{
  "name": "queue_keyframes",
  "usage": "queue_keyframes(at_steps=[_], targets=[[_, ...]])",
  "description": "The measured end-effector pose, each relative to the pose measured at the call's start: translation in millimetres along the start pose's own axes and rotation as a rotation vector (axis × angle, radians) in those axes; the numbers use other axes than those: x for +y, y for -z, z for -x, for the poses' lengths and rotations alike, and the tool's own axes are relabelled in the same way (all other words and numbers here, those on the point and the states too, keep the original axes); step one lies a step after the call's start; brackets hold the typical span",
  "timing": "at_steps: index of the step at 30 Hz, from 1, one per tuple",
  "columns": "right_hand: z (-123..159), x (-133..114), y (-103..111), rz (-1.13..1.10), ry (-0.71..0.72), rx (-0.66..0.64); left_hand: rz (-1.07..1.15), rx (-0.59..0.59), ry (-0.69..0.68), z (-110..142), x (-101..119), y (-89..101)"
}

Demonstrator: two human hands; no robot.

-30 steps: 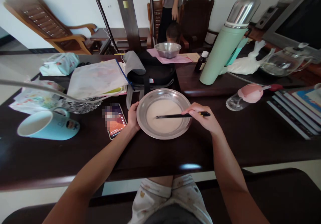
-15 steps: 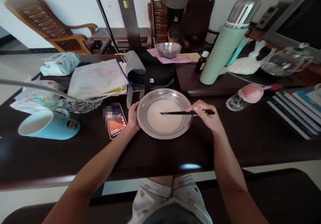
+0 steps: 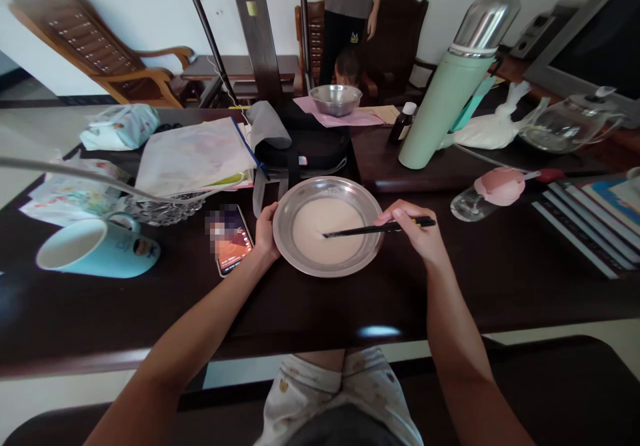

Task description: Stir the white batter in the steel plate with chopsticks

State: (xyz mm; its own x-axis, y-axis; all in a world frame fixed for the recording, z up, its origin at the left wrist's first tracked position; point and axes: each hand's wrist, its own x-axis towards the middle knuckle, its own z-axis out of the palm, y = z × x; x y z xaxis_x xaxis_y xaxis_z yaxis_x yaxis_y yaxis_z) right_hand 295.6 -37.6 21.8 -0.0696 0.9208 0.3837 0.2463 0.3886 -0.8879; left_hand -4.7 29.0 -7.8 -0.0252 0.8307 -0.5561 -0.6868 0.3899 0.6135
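A wide steel bowl point(image 3: 285, 243) rests on the dark table, with a pale, milky liquid point(image 3: 320, 223) in it. My left hand point(image 3: 267, 234) grips the bowl's left rim, its fingers partly hidden behind the wall. Black chopsticks point(image 3: 357, 231) are pinched in my right hand point(image 3: 413, 229) at the bowl's right side. Their tips dip into the liquid near the middle and point left. A phone point(image 3: 230, 239) with a lit screen lies left of my left hand.
A blue mug point(image 3: 100, 249) stands at the left. Behind the bowl lie a black case point(image 3: 315, 156) and a smaller steel bowl point(image 3: 336, 101). At the right are a tall green thermos point(image 3: 440, 109), a pink-lidded bottle point(image 3: 493, 189) and stacked books point(image 3: 590, 219). Two people point(image 3: 350, 6) are beyond the table.
The chopstick tips have moved slightly right and nearer to me in the liquid, and my right hand shifted a little right. My left hand stays on the bowl. The standing person moved.
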Motion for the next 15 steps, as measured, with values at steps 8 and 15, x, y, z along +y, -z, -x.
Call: queue_keyframes(at_steps=[8, 15], targets=[[-1.1, -3.4, -2.8, 0.079, 0.048, -0.045, -0.004, -0.009, -0.004, -2.1, -0.1, 1.7], [0.1, -3.6, -3.2, 0.008, 0.016, -0.099, -0.022, -0.037, -0.011, -3.3, -0.2, 4.1]])
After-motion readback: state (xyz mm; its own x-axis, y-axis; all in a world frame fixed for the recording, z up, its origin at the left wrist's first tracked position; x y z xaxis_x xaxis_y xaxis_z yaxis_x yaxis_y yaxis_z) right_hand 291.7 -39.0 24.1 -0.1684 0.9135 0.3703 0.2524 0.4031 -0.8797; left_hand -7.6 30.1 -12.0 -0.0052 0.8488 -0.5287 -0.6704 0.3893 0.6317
